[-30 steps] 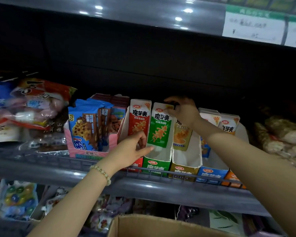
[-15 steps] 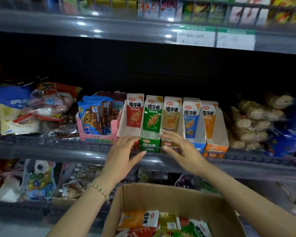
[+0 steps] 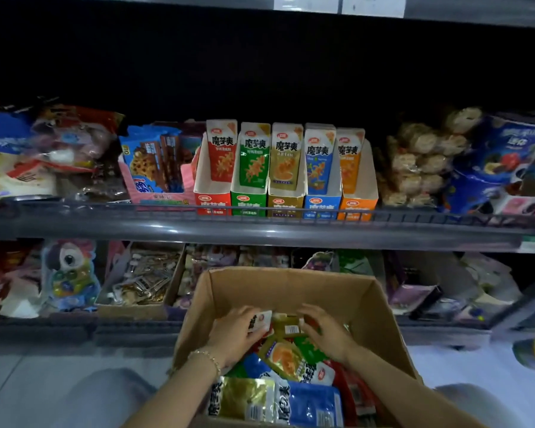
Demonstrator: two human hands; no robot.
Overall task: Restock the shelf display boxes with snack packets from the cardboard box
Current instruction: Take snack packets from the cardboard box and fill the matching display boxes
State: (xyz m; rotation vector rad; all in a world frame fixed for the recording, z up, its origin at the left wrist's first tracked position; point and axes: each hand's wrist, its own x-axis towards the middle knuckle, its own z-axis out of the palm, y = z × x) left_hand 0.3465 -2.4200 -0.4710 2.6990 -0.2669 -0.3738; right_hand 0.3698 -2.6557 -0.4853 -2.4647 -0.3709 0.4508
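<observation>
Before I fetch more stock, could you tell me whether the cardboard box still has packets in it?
Yes, it is far from empty: the open cardboard box holds a loose pile of snack packets, with both hands in it.

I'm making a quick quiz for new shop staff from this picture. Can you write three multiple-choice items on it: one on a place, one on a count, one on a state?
1. Where are both hands?
A. On the shelf rail
B. Inside the cardboard box
C. On the floor

2. How many display boxes stand in the row?
A. Three
B. Five
C. Seven

3. What is the left hand doing?
A. Holding a packet
B. Hanging empty
C. Gripping the box flap

Key: 1 B, the left hand and right hand are down among packets in the cardboard box. 2 B, the display boxes run red, green, gold, blue, orange. 3 A, its fingers close on a white-topped packet.
</observation>
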